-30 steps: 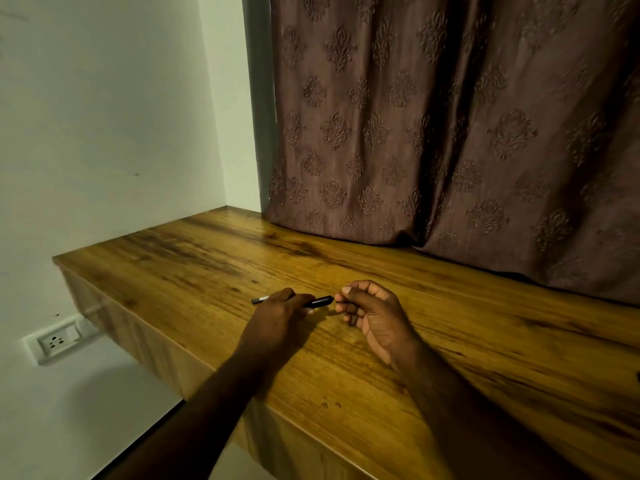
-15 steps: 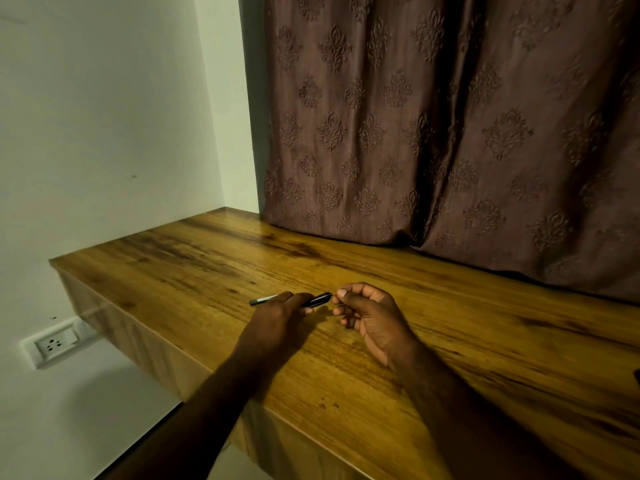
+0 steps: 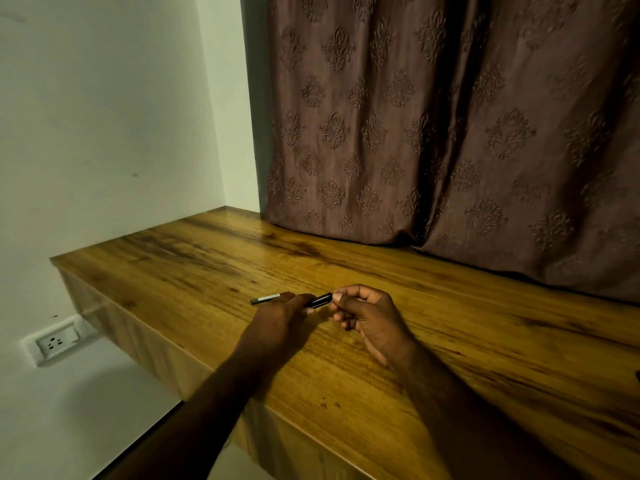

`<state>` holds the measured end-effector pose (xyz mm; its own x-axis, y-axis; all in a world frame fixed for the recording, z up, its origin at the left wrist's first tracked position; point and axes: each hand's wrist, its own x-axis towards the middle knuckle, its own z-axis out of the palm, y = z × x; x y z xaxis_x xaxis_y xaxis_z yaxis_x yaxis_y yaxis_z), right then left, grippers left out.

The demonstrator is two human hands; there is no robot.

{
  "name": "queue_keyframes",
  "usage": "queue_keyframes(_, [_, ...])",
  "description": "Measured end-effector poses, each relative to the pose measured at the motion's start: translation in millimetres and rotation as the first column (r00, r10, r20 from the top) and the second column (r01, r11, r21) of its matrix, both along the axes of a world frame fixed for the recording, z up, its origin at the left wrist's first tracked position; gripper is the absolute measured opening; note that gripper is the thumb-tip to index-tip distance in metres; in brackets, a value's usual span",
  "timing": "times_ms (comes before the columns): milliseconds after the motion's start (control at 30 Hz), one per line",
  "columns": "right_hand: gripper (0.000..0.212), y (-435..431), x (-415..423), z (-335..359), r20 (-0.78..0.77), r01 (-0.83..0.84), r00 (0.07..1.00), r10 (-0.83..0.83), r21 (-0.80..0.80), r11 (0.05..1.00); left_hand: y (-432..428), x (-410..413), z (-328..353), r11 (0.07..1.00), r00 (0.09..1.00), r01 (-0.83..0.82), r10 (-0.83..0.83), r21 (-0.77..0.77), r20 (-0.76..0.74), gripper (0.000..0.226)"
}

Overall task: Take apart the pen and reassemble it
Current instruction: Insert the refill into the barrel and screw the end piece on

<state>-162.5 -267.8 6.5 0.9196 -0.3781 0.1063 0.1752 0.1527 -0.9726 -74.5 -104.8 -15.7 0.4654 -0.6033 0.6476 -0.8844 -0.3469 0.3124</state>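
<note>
One pen is gripped by two hands, left and right, near the front edge of one wooden tabletop, with one curtain behind and one wall socket below.

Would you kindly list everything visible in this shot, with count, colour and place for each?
pen: one, black with a silvery end, held over the counter between both hands
counter: one, brown wood grain, runs from the wall to the right edge
curtain: one, patterned mauve-brown, hanging behind the counter
wall socket: one, white, low on the left wall
wall: white, left side
left hand: one, gripping the pen's middle
right hand: one, pinching the pen's black end
</note>
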Motion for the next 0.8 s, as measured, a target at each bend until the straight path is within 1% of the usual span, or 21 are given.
queue_keyframes(167, [0.014, 2, 0, 0, -0.008, -0.01, 1.0, 0.01, -0.044, 0.999, 0, 1, -1, 1.0, 1.0, 0.003, -0.003, 0.005, 0.024, 0.029])
queue_keyframes(333, [0.017, 6, 1, 1, -0.058, -0.017, 0.998, 0.008, -0.161, 0.987, -1, 3, -2, 1.0, 1.0, 0.007, -0.007, -0.007, 0.02, 0.027])
queue_keyframes(433, [0.025, 11, -1, 2, -0.089, -0.025, 0.996, 0.002, -0.262, 0.965, -1, 3, -3, 1.0, 0.999, -0.005, 0.005, -0.007, 0.035, 0.027])
queue_keyframes(500, [0.026, 13, -2, 3, -0.09, -0.008, 0.996, -0.019, -0.293, 0.956, -2, 2, -2, 1.0, 1.0, -0.002, 0.003, -0.026, 0.025, 0.027])
queue_keyframes(633, [0.028, 12, -1, 2, -0.066, 0.084, 0.991, -0.113, -0.339, 0.937, 0, 0, -1, 0.998, 1.0, -0.021, 0.022, -0.053, 0.017, 0.025])
queue_keyframes(733, [0.027, 9, 1, 0, 0.0, 0.214, 0.973, -0.232, -0.384, 0.898, 0, -3, 0, 0.996, 0.999, -0.053, 0.053, -0.068, -0.002, 0.024])
queue_keyframes(800, [0.029, 6, 2, 0, 0.054, 0.295, 0.953, -0.297, -0.375, 0.879, 0, -5, 2, 0.996, 0.998, -0.066, 0.064, -0.068, -0.03, 0.028])
